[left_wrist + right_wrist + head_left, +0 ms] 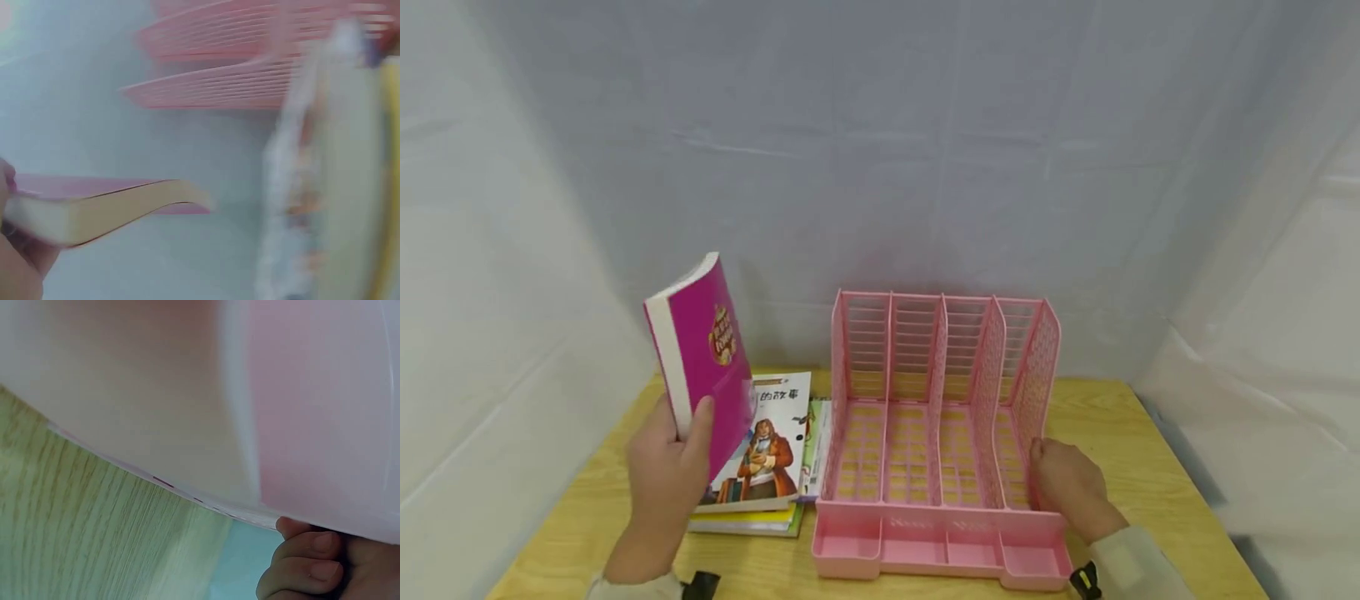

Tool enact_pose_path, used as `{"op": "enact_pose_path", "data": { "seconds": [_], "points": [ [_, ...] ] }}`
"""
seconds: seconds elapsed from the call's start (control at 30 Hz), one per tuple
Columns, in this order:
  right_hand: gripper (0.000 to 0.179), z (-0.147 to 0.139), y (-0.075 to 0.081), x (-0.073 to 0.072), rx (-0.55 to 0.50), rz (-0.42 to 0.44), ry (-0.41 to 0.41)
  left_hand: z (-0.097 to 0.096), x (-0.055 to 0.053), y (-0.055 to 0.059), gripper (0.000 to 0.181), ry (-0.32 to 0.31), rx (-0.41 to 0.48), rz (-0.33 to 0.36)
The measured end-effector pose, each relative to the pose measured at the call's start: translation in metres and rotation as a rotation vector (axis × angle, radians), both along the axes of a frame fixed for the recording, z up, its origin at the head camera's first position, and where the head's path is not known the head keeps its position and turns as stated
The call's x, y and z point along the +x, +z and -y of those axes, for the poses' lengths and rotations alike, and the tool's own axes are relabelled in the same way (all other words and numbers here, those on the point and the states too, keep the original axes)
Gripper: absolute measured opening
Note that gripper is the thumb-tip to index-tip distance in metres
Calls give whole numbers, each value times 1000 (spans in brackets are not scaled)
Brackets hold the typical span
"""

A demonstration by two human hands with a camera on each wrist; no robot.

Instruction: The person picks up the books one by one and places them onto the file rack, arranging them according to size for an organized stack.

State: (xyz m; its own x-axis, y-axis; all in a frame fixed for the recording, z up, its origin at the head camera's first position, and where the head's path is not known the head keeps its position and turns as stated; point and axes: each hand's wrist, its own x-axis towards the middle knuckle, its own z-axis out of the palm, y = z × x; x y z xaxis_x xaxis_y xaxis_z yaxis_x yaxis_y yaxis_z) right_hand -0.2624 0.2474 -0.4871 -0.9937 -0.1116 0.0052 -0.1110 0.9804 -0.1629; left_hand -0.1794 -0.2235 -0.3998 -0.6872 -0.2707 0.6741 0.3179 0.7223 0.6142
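Observation:
My left hand [666, 467] grips a thick magenta book [711, 358] by its lower end and holds it upright, above a stack of books. The left wrist view shows this book [125, 209] with its pale page edges. Topmost on the stack is a white book [767, 446] with a figure in an orange coat on its cover. At the right side of a pink desktop file rack [943, 521], my right hand [1071, 483] has its fingers curled and pinches the lower part of the side panel. The right wrist view shows these curled fingers [306, 565] at the panel's edge.
The rack has upright dividers [940, 375] forming several slots, with small trays [850, 542] along its front. More books [745, 523] lie under the white one, close against the rack's left side. A wooden table [1097, 408] bears everything, with pale sheeting [880, 167] behind.

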Motion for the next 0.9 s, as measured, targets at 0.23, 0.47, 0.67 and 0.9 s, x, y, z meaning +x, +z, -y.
{"op": "enact_pose_path", "data": {
  "seconds": [0.23,0.47,0.67,0.9],
  "points": [
    [33,1,0,-1,-80,22,-48,-11,-14,-25,67,-87,54,537],
    [39,1,1,0,-123,35,-85,-11,-19,-15,74,-113,-98,717],
    [41,0,1,0,-139,32,-102,-12,-19,-15,67,-106,-97,743],
    [34,1,-1,-1,-122,38,-85,-11,-19,-16,67,-100,-78,777]
  ]
}}
